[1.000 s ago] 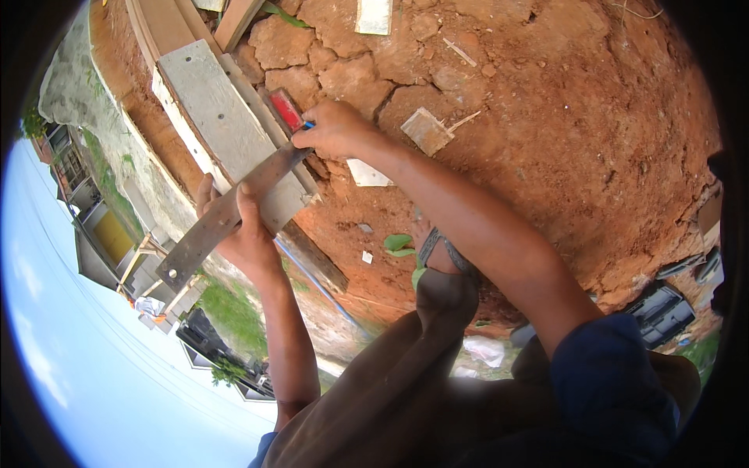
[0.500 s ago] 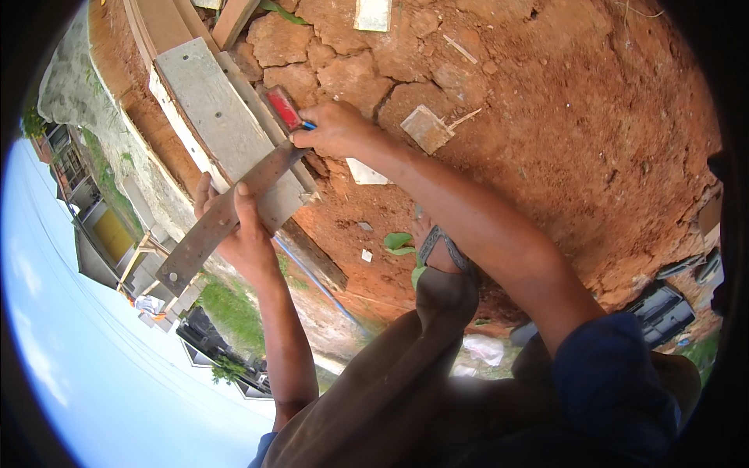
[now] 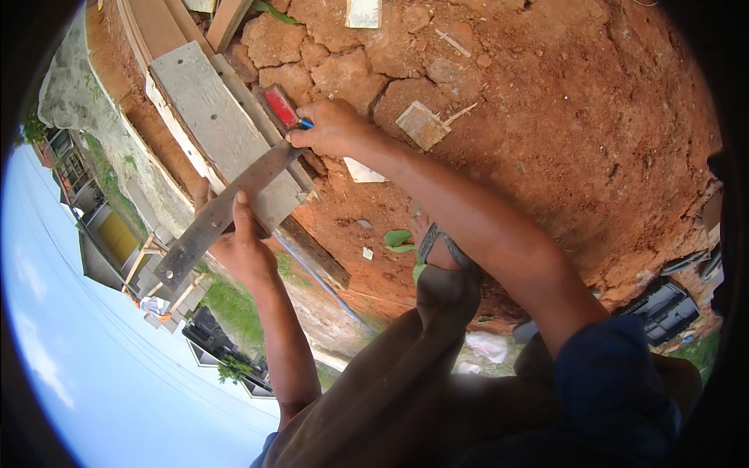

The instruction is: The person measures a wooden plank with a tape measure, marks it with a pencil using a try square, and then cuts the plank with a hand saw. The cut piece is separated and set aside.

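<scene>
A long, flat, rust-brown metal blade (image 3: 226, 207) lies slantwise across a grey, cement-stained board (image 3: 204, 105), near its closer end. My left hand (image 3: 240, 242) grips the blade and board, thumb on top of the metal and fingers at the board's far edge. At the blade's upper right end, my right hand (image 3: 334, 129) is closed around a thin blue pencil-like stick (image 3: 306, 124); its fingers hide most of the stick. Just beyond these fingers, a red piece with a dark border (image 3: 279, 106) rests along the board's right side.
Cracked red soil (image 3: 546, 140) spreads to the right, with scattered wood scraps (image 3: 424, 125). A rough timber (image 3: 316, 253) and a blue pipe (image 3: 335, 300) run below the board. My sandalled foot (image 3: 443, 246) stands near a green-leaved plant (image 3: 398, 239). Houses lie beyond, at left.
The whole view has shifted slightly. My left hand has slid a little lower along the blade, and slightly more of the blue stick shows at my right hand. The board keeps its place.
</scene>
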The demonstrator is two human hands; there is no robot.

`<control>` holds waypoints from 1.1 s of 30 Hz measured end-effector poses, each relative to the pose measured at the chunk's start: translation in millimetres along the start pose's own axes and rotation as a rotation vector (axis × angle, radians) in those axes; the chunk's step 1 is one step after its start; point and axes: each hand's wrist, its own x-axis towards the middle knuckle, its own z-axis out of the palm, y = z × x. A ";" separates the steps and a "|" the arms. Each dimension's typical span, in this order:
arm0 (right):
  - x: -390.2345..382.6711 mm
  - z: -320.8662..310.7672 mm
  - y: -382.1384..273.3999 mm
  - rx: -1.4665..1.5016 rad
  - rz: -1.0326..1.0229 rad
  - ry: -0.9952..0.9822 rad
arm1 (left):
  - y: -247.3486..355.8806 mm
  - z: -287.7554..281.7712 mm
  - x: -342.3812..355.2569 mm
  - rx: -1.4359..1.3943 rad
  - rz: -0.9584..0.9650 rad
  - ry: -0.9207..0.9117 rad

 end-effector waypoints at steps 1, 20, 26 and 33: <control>-0.1 0.5 -0.1 -0.030 0.005 0.009 | -0.2 0.6 0.1 -0.008 -0.003 0.010; -1.0 -1.9 -4.3 -0.026 0.047 -0.035 | 2.8 6.5 -3.8 -0.086 -0.014 0.031; 0.4 0.4 -0.5 -0.061 0.006 -0.019 | 0.9 5.3 -3.3 -0.064 -0.019 0.034; 4.5 -2.5 0.9 -0.031 0.020 -0.097 | -1.0 5.3 -3.1 -0.013 0.012 0.043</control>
